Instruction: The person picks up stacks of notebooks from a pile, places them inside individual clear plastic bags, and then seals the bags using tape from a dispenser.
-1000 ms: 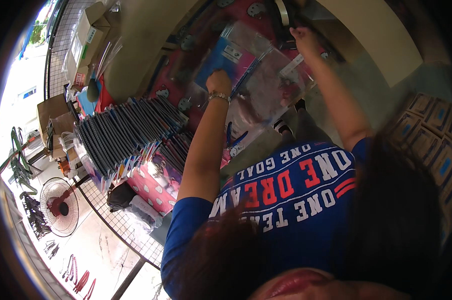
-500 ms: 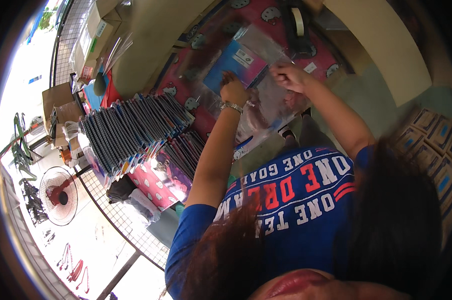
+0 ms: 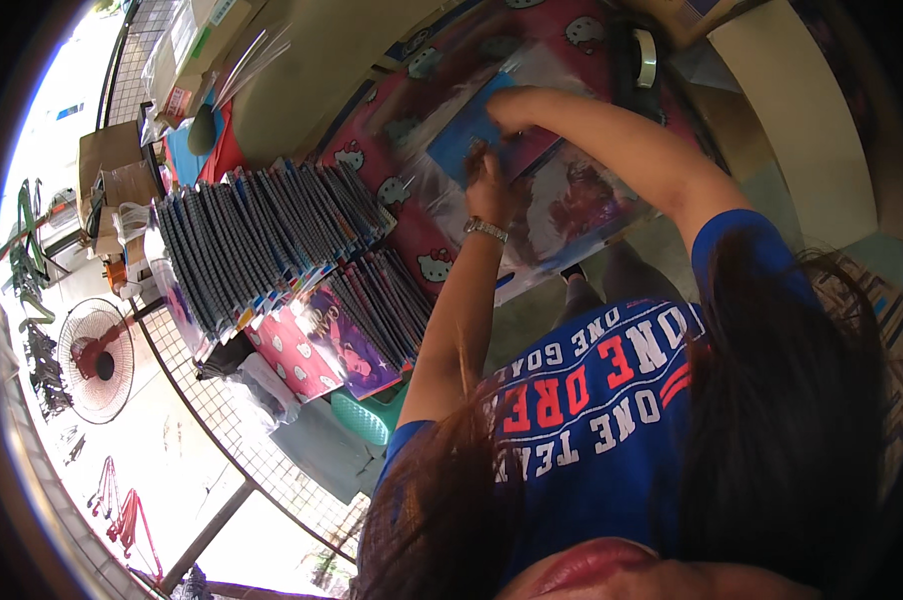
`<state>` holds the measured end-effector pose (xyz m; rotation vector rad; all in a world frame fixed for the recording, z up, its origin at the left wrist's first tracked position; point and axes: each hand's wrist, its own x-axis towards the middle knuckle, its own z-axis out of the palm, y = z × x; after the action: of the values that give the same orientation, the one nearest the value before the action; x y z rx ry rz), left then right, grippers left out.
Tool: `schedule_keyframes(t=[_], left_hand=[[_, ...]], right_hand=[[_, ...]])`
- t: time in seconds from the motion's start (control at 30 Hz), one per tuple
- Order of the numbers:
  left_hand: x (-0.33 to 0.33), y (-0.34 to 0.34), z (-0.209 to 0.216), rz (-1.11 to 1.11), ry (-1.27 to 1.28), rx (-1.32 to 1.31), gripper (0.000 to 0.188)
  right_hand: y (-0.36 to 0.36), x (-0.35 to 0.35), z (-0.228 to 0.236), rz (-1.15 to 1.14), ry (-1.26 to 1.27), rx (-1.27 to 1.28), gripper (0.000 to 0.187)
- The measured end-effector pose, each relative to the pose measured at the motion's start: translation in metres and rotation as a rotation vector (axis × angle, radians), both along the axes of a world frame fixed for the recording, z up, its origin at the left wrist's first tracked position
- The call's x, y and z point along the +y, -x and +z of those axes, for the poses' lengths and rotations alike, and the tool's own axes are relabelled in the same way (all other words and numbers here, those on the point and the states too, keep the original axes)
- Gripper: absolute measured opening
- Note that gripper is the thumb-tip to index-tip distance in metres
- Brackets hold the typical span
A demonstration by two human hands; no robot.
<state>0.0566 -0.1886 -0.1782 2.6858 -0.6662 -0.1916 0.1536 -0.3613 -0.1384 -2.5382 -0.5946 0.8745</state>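
Note:
A blue and pink notebook (image 3: 452, 148) lies on clear plastic film (image 3: 572, 190) spread over a pink table cover with cartoon cats. My left hand (image 3: 488, 185), with a metal band at the wrist, is over the notebook's near side, its fingers curled together; what they pinch is hidden. My right hand (image 3: 512, 110) reaches across to the notebook's far part, fingers bent down and closed, their tips out of sight. Both hands are close together. Glossy printed covers show through the film to the right of my left hand.
To the left stand tall rows of spiral-bound notebooks (image 3: 262, 245), with more spiral notebooks (image 3: 377, 310) beside them. A black tape dispenser (image 3: 640, 65) sits at the far right of the table. Cardboard (image 3: 797, 130) stands at right; a fan (image 3: 97, 360) is at far left.
My right hand has moved left from the film's right side to above the notebook, now close to my left hand. My left hand stays near the notebook's near side. The view has shifted slightly.

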Motion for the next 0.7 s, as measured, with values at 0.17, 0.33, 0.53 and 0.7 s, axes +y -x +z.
schedule_keyframes(t=[0.17,0.33,0.53,0.7], left_hand=[[0.006,-0.002,0.003,-0.131,0.016,-0.024,0.065],[0.048,-0.064,0.013,0.214,0.226,0.181,0.052],[0.026,-0.155,0.013,0.061,-0.191,0.396,0.091],[0.041,-0.106,0.160,0.205,0.287,0.889,0.105]], right_hand=[[0.033,-0.022,-0.026,-0.361,-0.003,-0.315,0.037],[0.113,-0.033,-0.048,-0.838,-0.442,-0.036,0.054],[0.159,0.052,-0.029,-1.530,-1.177,0.761,0.088],[0.176,-0.033,0.083,-1.062,-1.038,0.490,0.096]])
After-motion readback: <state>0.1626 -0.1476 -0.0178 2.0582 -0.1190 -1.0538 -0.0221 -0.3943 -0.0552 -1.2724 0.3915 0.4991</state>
